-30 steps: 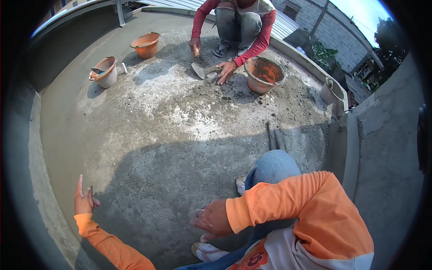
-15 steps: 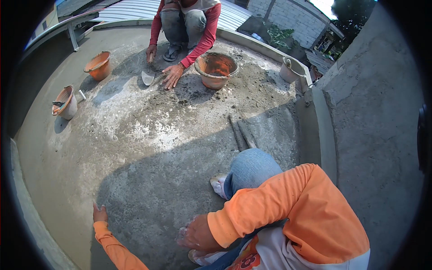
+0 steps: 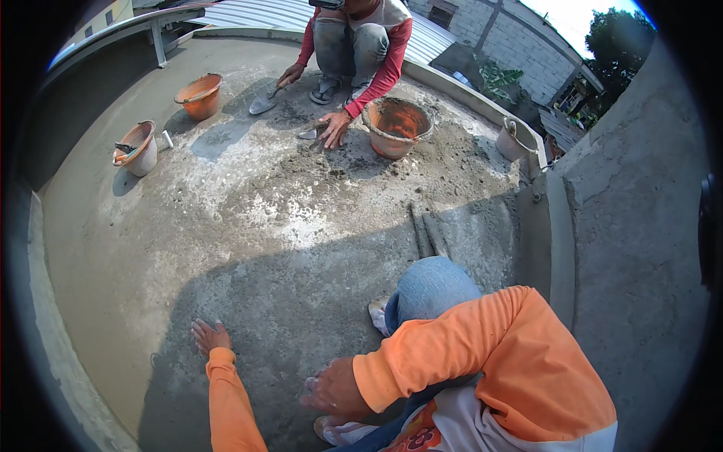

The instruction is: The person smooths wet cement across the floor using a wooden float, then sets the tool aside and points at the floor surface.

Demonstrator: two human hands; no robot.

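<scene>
- Upper left, a tool (image 3: 125, 148) sits in a bucket (image 3: 144, 161).
- Lower left, our left hand (image 3: 209, 337) spreads empty over the floor (image 3: 252, 297).
- We can't tell if our right hand (image 3: 335, 388) grips.

1. Near sleeves (image 3: 452, 343): plain bright orange; the shirt front (image 3: 418, 437) joins pale grey-white cloth to a red-orange flower print.
2. Near jeans (image 3: 437, 286): faded blue.
3. Right hand (image 3: 337, 388): whitish smears.
4. Floor (image 3: 233, 286): mottled grey, blotched white in the middle, smooth brownish grey along the left.
5. Far-left bucket (image 3: 202, 105): orange; the left bucket (image 3: 143, 161) and far middle bucket (image 3: 392, 147): greyish outside, orange inside.
6. Co-worker's sleeves (image 3: 384, 75): red; trousers (image 3: 369, 47): grey.
7. Far roof (image 3: 260, 19): silvery, striped.
8. Far-right plant (image 3: 498, 77): green.
</scene>
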